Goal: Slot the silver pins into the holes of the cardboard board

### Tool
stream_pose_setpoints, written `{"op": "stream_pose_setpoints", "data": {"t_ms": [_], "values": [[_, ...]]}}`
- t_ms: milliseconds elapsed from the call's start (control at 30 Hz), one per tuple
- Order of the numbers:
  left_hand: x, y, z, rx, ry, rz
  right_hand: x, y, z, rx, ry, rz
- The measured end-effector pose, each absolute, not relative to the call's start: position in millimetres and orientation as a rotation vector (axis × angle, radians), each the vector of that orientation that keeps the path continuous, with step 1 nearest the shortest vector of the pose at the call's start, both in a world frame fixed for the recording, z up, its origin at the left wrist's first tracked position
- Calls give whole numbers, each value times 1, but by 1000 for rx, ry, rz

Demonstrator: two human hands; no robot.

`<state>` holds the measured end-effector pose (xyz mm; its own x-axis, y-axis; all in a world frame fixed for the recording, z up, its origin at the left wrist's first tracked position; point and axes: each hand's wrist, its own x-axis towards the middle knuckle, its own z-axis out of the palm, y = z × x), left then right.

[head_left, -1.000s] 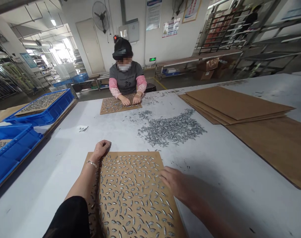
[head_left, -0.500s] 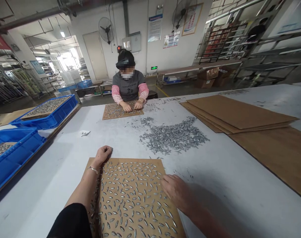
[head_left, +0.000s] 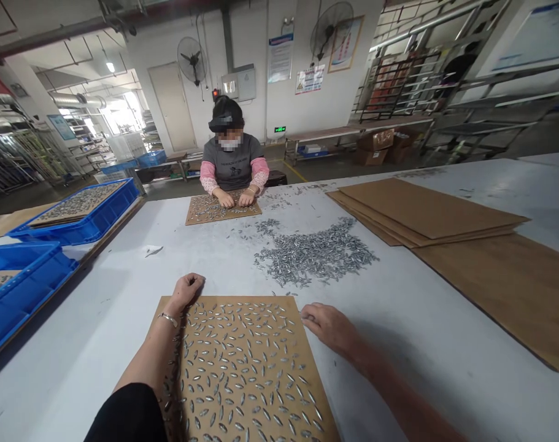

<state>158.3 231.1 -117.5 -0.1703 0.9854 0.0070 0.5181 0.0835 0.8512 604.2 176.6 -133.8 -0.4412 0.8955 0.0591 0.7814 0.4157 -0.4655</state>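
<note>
Hands at a perforated brown cardboard sheet (head_left: 245, 368) lying flat on the white desk (head_left: 421, 344), its long axis running near to far. Left hand (head_left: 187, 288), curled into a loose fist, rests on the sheet's far left corner. Right hand (head_left: 329, 325), fingers bent and partly closed, touches the far right edge; whether it pinches anything cannot be told. Small silver oval metal pieces (head_left: 242, 350) fill the sheet's slots, angled variously. Loose pile of the same pieces (head_left: 313, 252) lies beyond; bare desk extends right.
</note>
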Motion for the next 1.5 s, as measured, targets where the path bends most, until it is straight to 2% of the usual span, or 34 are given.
{"op": "stream_pose_setpoints", "data": {"t_ms": [633, 900, 1200, 1500], "values": [[159, 229, -116, 1497, 1765, 994, 553, 169, -155, -1699, -2136, 450], [155, 233, -126, 1511, 1734, 1008, 567, 179, -147, -1509, -2230, 502], [154, 231, -129, 1517, 1737, 1019, 551, 188, -140, -1450, -2547, 365], [154, 232, -131, 1531, 1718, 1006, 549, 193, -157, -1237, -2572, 208]]}}
